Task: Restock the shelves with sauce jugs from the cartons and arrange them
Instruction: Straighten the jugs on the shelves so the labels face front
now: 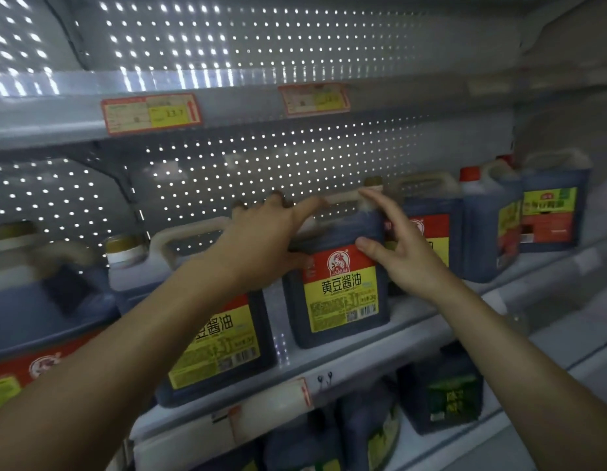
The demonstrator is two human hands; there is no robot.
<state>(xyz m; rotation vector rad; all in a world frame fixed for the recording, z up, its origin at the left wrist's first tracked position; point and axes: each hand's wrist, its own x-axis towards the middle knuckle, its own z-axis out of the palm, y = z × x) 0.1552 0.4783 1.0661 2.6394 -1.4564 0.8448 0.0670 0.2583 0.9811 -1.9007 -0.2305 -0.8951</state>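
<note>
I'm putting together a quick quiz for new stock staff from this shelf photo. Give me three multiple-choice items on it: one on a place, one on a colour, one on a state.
1. Where does the centre jug, the one both hands touch, stand?
A. On the middle shelf
B. On the floor
C. Inside a carton

2. What colour is the cap of the jug at the right?
A. Green
B. Red
C. White

3. How does the right hand lie on the centre jug?
A. In a fist clear of it
B. Curled round its handle
C. Fingers spread, resting against its top and label

Answers:
1 A: its base sits on the middle shelf, among other jugs.
2 B: the cap is red above a pale neck.
3 C: the fingers are straight and splayed, while the left hand lies over the handle end.
</note>
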